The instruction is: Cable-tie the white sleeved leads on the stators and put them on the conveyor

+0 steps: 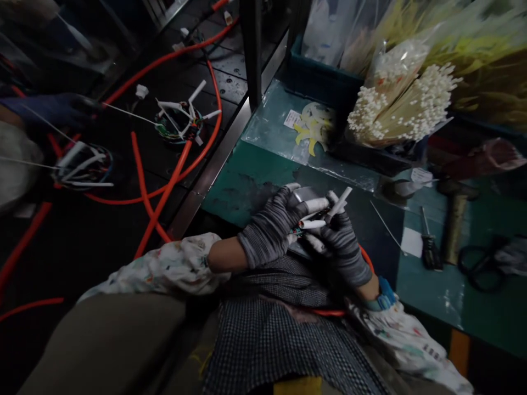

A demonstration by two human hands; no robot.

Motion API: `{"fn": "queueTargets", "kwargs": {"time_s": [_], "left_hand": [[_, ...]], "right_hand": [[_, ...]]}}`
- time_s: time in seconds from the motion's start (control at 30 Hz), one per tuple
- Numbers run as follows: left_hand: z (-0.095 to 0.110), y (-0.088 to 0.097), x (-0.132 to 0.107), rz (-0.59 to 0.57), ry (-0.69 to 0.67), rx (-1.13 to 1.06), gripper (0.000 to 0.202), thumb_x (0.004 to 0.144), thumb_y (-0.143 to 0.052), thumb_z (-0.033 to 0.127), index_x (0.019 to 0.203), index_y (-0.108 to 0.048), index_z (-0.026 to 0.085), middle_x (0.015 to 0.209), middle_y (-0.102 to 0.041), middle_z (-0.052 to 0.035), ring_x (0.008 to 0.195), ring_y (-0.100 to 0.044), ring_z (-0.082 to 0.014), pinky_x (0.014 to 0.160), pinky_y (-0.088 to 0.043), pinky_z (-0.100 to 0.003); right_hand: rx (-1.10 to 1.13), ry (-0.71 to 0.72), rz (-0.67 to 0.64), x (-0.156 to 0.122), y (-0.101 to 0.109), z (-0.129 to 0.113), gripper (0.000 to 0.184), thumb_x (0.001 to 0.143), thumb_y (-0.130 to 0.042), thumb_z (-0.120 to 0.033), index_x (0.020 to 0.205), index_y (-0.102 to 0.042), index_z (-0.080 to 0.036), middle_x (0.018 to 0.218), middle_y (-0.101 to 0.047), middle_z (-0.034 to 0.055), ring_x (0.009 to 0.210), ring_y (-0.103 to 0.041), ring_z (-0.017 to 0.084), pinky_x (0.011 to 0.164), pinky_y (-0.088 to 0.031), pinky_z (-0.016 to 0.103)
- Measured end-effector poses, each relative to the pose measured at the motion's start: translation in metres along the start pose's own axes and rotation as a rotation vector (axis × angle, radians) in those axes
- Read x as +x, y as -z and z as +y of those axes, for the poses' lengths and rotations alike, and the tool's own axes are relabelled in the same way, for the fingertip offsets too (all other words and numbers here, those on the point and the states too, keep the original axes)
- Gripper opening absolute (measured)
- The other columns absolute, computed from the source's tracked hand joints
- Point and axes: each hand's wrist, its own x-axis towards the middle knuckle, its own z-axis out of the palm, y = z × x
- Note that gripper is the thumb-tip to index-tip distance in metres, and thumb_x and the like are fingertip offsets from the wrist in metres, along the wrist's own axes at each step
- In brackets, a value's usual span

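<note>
Both my hands wear grey striped gloves and meet over the near edge of the green bench. My left hand is closed around a bundle of thin coloured wires with white sleeves sticking out. My right hand pinches the same white-sleeved wire ends from the right, fingers closed. An orange cable curves out from under my right wrist.
Bags of white cable ties lie at the back of the bench. A screwdriver, a hammer and scissors lie to the right. On the dark conveyor to the left, orange cables end in white-sleeved wires. Another person's blue-gloved hand works there.
</note>
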Motion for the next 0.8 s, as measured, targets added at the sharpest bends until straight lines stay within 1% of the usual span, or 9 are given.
{"fn": "queueTargets", "kwargs": {"time_s": [0.1, 0.17, 0.27, 0.4, 0.5, 0.57, 0.63, 0.7, 0.8], "left_hand": [[0.007, 0.000, 0.006, -0.038, -0.010, 0.047, 0.070, 0.088, -0.067, 0.012, 0.156, -0.055, 0.026, 0.164, -0.057, -0.0116, 0.157, -0.049, -0.0366, 0.132, -0.045, -0.060], [0.010, 0.000, 0.009, -0.044, -0.018, 0.063, 0.068, 0.091, -0.063, 0.013, 0.158, -0.054, 0.025, 0.164, -0.057, -0.0120, 0.156, -0.050, -0.0353, 0.132, -0.045, -0.059], [0.011, 0.000, 0.014, -0.071, -0.006, 0.072, 0.067, 0.091, -0.064, 0.013, 0.157, -0.056, 0.024, 0.161, -0.060, -0.0128, 0.154, -0.053, -0.0360, 0.131, -0.047, -0.058], [-0.002, 0.008, 0.023, -0.117, 0.022, 0.022, 0.070, 0.081, -0.073, 0.012, 0.150, -0.062, 0.022, 0.157, -0.062, -0.0141, 0.153, -0.054, -0.0376, 0.130, -0.048, -0.058], [-0.023, 0.023, 0.031, -0.151, 0.040, -0.113, 0.080, 0.075, -0.082, 0.015, 0.152, -0.060, 0.022, 0.153, -0.064, -0.0150, 0.149, -0.058, -0.0377, 0.128, -0.050, -0.058], [-0.040, 0.034, 0.038, -0.198, 0.074, -0.252, 0.089, 0.075, -0.085, 0.019, 0.159, -0.054, 0.022, 0.154, -0.064, -0.0154, 0.144, -0.063, -0.0356, 0.124, -0.054, -0.056], [-0.055, 0.043, 0.043, -0.262, 0.134, -0.344, 0.098, 0.076, -0.088, 0.023, 0.165, -0.047, 0.023, 0.155, -0.065, -0.0154, 0.139, -0.067, -0.0340, 0.118, -0.060, -0.054], [-0.065, 0.047, 0.046, -0.260, 0.189, -0.265, 0.102, 0.074, -0.091, 0.025, 0.165, -0.047, 0.022, 0.155, -0.066, -0.0162, 0.137, -0.069, -0.0356, 0.115, -0.061, -0.054], [-0.067, 0.045, 0.038, -0.083, 0.177, 0.134, 0.088, 0.073, -0.093, 0.020, 0.154, -0.061, 0.021, 0.154, -0.067, -0.0172, 0.141, -0.065, -0.0400, 0.119, -0.056, -0.059]], "right_hand": [[0.012, 0.015, 0.043, 0.001, -0.002, 0.003, 0.031, 0.091, -0.083, -0.031, 0.121, -0.081, -0.037, 0.168, -0.054, 0.0032, 0.157, -0.049, 0.037, 0.129, -0.048, 0.063], [0.062, -0.050, 0.073, 0.001, -0.007, 0.002, 0.046, 0.087, -0.087, -0.031, 0.132, -0.076, -0.037, 0.165, -0.056, 0.0062, 0.155, -0.051, 0.039, 0.127, -0.049, 0.065], [0.169, -0.168, 0.100, 0.002, -0.018, -0.006, 0.069, 0.091, -0.082, -0.033, 0.156, -0.059, -0.036, 0.158, -0.062, 0.0118, 0.146, -0.060, 0.038, 0.117, -0.059, 0.063], [0.191, -0.215, 0.075, 0.010, -0.026, -0.019, 0.074, 0.102, -0.068, -0.033, 0.169, -0.039, -0.035, 0.154, -0.064, 0.0139, 0.131, -0.070, 0.032, 0.105, -0.066, 0.054], [0.169, -0.144, 0.041, 0.031, -0.016, -0.022, 0.063, 0.097, -0.077, -0.037, 0.158, -0.057, -0.037, 0.151, -0.066, 0.0090, 0.135, -0.067, 0.033, 0.113, -0.062, 0.053], [0.138, -0.035, -0.037, 0.048, -0.005, -0.019, 0.043, 0.095, -0.081, -0.041, 0.137, -0.075, -0.035, 0.153, -0.064, 0.0082, 0.141, -0.062, 0.036, 0.122, -0.054, 0.057], [0.097, 0.072, -0.142, 0.065, 0.002, -0.013, 0.028, 0.100, -0.075, -0.046, 0.122, -0.082, -0.031, 0.153, -0.063, 0.0112, 0.139, -0.060, 0.038, 0.124, -0.050, 0.062], [0.057, 0.125, -0.189, 0.080, 0.000, -0.005, 0.031, 0.106, -0.065, -0.051, 0.118, -0.083, -0.028, 0.145, -0.065, 0.0149, 0.128, -0.064, 0.036, 0.116, -0.054, 0.063], [0.011, 0.144, -0.125, 0.095, -0.013, 0.005, 0.038, 0.109, -0.057, -0.055, 0.114, -0.081, -0.025, 0.125, -0.071, 0.0155, 0.106, -0.068, 0.032, 0.099, -0.062, 0.057]]}}
